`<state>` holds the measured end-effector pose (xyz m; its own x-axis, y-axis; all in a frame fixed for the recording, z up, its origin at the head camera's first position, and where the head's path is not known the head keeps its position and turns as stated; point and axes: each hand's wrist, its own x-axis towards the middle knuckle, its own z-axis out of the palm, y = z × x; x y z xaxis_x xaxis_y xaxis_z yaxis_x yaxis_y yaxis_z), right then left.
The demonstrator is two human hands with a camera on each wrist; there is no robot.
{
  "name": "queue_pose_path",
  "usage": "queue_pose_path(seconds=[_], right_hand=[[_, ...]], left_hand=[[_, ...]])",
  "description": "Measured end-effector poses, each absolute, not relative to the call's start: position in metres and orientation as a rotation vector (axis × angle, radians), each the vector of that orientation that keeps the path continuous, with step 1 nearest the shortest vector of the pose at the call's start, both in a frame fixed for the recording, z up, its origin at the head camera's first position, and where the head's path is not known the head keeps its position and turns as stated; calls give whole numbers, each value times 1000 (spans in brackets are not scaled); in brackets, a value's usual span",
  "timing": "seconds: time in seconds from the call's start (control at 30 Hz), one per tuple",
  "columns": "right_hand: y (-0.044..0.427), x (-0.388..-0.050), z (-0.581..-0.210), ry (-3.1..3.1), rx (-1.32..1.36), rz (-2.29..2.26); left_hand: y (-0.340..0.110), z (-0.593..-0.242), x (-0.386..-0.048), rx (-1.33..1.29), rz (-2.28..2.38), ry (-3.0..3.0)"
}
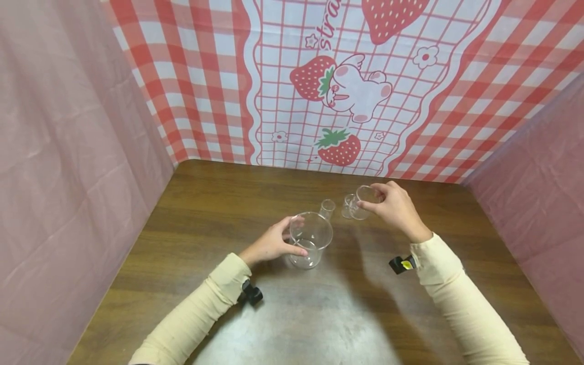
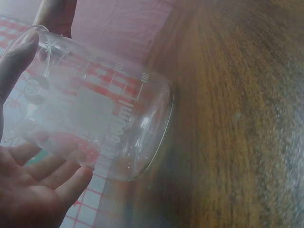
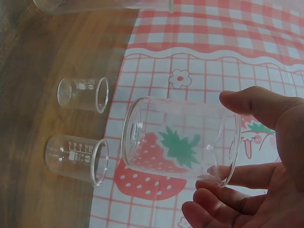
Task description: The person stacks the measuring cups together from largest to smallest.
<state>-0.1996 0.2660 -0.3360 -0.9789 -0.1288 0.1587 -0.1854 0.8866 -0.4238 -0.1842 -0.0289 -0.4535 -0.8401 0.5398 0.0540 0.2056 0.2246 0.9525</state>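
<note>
A large clear glass beaker (image 1: 312, 235) with white volume markings is held by the left hand (image 1: 270, 243), thumb on the near side and fingers around the far side. Whether its base touches the table cannot be told. The right hand (image 1: 396, 207) grips a medium glass beaker (image 3: 178, 137) near its rim between thumb and fingers, and that beaker hangs off the table. Two smaller beakers stand upright on the table: one (image 1: 327, 208) just behind the large beaker, the other (image 1: 347, 207) beside the medium one, partly overlapped by it in the head view.
The brown wooden table (image 1: 219, 203) ends at a red-and-white checked cloth (image 1: 201, 91) with strawberry prints behind it. Pink curtains (image 1: 68, 152) hang at the left and right sides. A black wrist device (image 1: 250, 293) is strapped to each cream sleeve.
</note>
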Motion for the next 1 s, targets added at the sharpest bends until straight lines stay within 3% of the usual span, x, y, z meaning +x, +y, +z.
queue_pose_path(seconds=[1.0], right_hand=[[249,-194,-330,-2850,345,674]], left_hand=[[-29,-455,-185,706,1652,2216]])
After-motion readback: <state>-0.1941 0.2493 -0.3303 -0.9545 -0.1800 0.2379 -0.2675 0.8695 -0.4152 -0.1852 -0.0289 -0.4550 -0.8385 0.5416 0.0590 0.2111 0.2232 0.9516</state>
